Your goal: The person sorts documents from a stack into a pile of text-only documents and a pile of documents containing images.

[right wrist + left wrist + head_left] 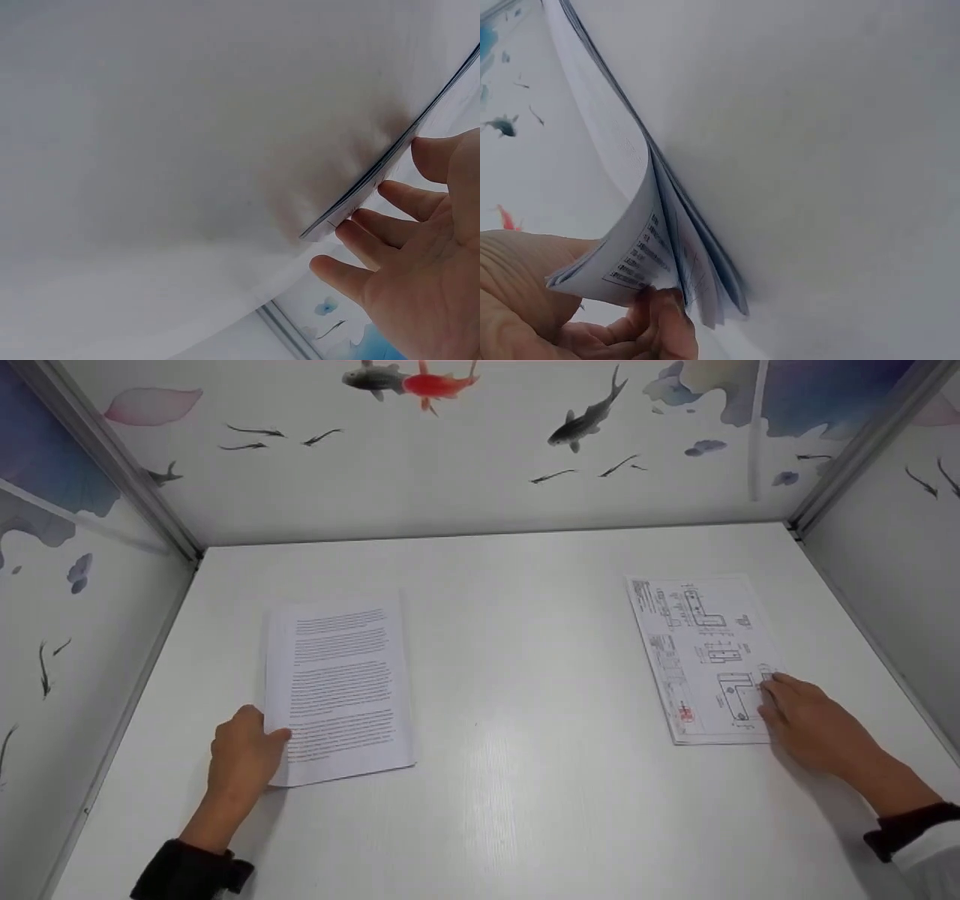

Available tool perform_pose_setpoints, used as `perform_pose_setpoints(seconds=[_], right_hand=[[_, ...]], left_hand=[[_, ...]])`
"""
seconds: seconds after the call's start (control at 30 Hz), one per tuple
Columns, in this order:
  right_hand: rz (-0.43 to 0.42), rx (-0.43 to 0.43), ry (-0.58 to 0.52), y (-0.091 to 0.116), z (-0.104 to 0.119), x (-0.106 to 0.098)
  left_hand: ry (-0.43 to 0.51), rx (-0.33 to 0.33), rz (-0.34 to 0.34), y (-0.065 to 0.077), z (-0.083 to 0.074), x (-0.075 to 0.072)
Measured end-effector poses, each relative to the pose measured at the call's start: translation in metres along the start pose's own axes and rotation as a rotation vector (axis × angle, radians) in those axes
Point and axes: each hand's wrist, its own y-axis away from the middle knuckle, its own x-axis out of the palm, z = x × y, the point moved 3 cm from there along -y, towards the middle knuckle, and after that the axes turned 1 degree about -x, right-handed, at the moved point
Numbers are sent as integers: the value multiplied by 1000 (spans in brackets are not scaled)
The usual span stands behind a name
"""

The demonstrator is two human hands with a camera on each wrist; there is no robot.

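A stack of sheets printed with lines of text [343, 682] lies on the left of the table. My left hand [244, 754] holds its near left edge, the thumb over the top page. In the left wrist view, several pages [626, 244] curl up between thumb and fingers, apart from those under them. On the right lies a second stack, with technical drawings [697, 656] and a small red stamp on its top sheet. My right hand [814, 727] is at that stack's right edge. The right wrist view shows extended fingertips [365, 225] touching the edge of the sheets [367, 180].
Both stacks rest on a white table [517, 660], with a wide stretch of tabletop between them. Panels painted with fish [589, 420] stand along the back and both sides, joined by grey metal posts [862, 446] at the corners.
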Motion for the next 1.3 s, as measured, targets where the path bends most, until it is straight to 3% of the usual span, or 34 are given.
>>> perform_pose_setpoints(seconds=[0.27, 0.43, 0.63, 0.9, 1.17, 1.3], right_hand=[[14, 14, 1, -2, 1, 0], [23, 21, 6, -2, 2, 0], [36, 32, -2, -2, 2, 0], [62, 43, -25, -3, 3, 0], [66, 39, -25, -2, 3, -2], [65, 39, -30, -2, 3, -2]], left_hand=[[211, -68, -47, 4, 3, -1], [273, -40, -126, 9, 2, -1], [315, -26, -167, 12, 1, 0], [215, 26, -185, 8, 3, 0], [28, -8, -23, 2, 4, 4], [-75, 31, -43, 4, 4, 5]])
